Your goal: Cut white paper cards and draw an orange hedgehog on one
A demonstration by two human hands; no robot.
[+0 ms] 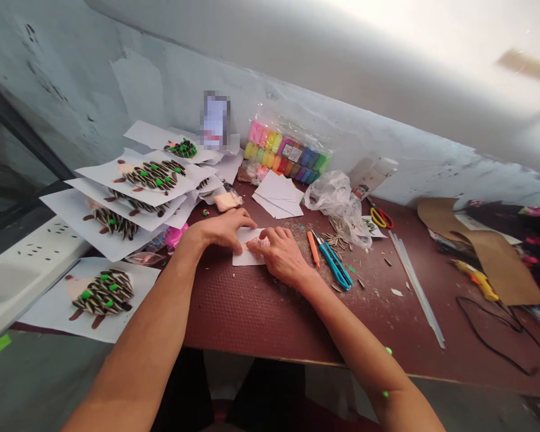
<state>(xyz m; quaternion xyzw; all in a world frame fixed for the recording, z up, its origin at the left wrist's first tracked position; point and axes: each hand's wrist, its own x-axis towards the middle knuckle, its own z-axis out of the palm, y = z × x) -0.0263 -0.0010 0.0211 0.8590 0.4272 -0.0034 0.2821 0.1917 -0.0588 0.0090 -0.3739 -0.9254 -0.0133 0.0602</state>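
A small white card [241, 258] lies flat on the dark red table, with a patch of pinkish clay [263, 241] on it, partly hidden by fingers. My left hand [225, 230] rests at the card's left edge, thumb and fingers apart. Over the clay and the card's right side is my right hand [282, 254], its fingers bent and touching the clay. Right of that hand lie an orange pen [314, 249] and teal-handled tweezers or scissors [335, 264]. Behind my left hand sits a lump of peach clay [228, 201].
Papers with seed-covered hedgehogs [153, 175] are stacked left, beside a power strip [36, 258]. Behind are blank cards [279, 195], coloured clay packs [288, 153] and a plastic bag [339, 201]. Rightward: seeds, red-yellow scissors [381, 218], glue sticks [417, 291], a yellow glue gun [479, 282].
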